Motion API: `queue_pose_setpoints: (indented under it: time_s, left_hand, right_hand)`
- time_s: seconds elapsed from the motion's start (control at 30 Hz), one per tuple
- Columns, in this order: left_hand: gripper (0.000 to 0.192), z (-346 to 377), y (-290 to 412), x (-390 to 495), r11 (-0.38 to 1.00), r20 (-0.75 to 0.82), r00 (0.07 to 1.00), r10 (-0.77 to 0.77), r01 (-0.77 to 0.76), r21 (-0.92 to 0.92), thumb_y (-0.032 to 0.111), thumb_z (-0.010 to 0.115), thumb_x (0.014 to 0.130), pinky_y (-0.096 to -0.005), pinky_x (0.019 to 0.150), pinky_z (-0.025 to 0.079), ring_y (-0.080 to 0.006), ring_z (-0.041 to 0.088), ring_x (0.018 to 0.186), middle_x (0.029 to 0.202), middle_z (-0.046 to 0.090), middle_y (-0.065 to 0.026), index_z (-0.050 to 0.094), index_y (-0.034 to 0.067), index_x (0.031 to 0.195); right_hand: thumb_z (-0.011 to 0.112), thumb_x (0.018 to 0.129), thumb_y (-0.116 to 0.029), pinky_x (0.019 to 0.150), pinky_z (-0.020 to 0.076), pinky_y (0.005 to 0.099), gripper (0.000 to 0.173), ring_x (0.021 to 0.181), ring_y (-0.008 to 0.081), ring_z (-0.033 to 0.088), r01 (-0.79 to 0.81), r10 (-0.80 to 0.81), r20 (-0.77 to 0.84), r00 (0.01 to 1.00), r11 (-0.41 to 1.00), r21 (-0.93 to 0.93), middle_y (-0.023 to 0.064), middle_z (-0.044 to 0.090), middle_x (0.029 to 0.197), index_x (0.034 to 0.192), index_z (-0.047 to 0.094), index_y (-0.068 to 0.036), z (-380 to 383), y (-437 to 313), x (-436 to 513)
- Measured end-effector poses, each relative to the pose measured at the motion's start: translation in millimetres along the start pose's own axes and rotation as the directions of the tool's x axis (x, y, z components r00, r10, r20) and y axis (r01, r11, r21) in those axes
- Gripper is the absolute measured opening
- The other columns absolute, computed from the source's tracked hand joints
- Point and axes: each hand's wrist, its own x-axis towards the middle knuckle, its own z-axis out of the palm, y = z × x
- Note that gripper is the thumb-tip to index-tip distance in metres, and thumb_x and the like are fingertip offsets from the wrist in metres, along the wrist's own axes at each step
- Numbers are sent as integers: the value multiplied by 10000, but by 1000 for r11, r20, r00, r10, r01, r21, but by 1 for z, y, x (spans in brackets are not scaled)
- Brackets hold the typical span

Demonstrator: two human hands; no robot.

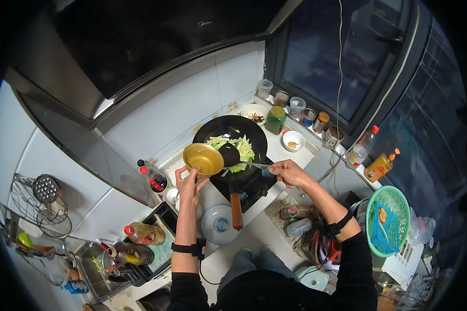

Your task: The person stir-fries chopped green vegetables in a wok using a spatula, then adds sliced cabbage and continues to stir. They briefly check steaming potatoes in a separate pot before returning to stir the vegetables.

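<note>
My left hand [189, 186] grips a gold-coloured metal bowl [203, 157] by its near rim, tilted above the left side of a black wok [257, 130]. No contents can be made out in the bowl. In my right hand [288, 173] is the handle of a ladle [230, 155], its dark round head lying among cut pale-green vegetable pieces [244, 147] in the wok. The wok sits on a black cooktop [257, 186], and its wooden handle [236, 210] points towards me.
A plate [220, 225] lies left of the wok handle. Behind and right stand a bowl of dark scraps [254, 114], a green jar [275, 119] and a small white bowl [294, 141]. Bottles [155, 180] stand on the left. A range hood [171, 35] overhangs. A green basket [402, 217] is at right.
</note>
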Motion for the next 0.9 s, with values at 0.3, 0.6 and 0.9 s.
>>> queue_pose_setpoints:
  time_s: [0.3,0.6,0.9]
  left_hand:
    - [551,26,-17,41,925,-16,986,163,-147,351,87,770,817,-340,604,610,-196,687,797,922,652,-115,417,118,1238]
    - [409,31,-17,41,997,-120,990,78,-80,-12,124,741,850,-408,694,656,-248,675,901,1005,601,-143,470,80,1153]
    - [303,-2,0,-3,939,-179,982,-68,2,-344,140,723,883,-520,774,657,-167,569,701,904,460,-72,456,110,1024]
  right_hand:
    - [640,959,-234,368,309,306,270,382,109,411,-20,29,79,996,993,-113,16,520,585,786,649,-28,-21,-16,47]
    - [682,870,-242,832,509,460,271,909,397,674,207,-234,79,969,599,-774,229,705,867,1032,736,-32,-55,-49,56]
    - [672,843,-89,801,536,452,326,935,368,670,400,-418,273,866,254,-880,200,707,964,1159,735,-140,-82,-96,36]
